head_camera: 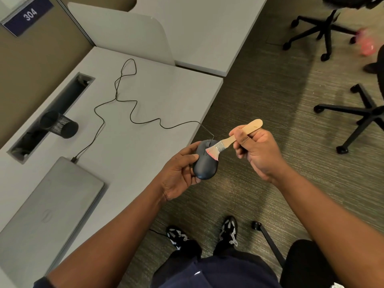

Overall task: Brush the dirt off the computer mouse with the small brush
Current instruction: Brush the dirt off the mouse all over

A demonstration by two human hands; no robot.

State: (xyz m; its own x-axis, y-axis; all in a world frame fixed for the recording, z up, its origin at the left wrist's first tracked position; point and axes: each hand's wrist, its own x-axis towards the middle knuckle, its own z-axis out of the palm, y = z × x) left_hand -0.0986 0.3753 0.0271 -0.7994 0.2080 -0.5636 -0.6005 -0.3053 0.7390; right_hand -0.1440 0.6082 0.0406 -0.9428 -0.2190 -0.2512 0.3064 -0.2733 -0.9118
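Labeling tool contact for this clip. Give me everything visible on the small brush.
The small brush has a flat, pale wooden handle, a silver metal ferrule and short light bristles tinged pink at the tips. The right hand grips the handle mid-length, so its rounded end sticks out up and to the right. The brush slants down-left, its splayed bristles touching the top of the dark computer mouse, near the scroll wheel, which the left hand holds beyond the desk edge.

An office: grey desks [145,96] split by low partitions [124,36], a cable trough [52,115] cut into the near desk, a closed laptop [47,210], wheeled chair bases [324,32] on carpet [259,96], and what looks like a room sign [29,14] reading 304 at far left
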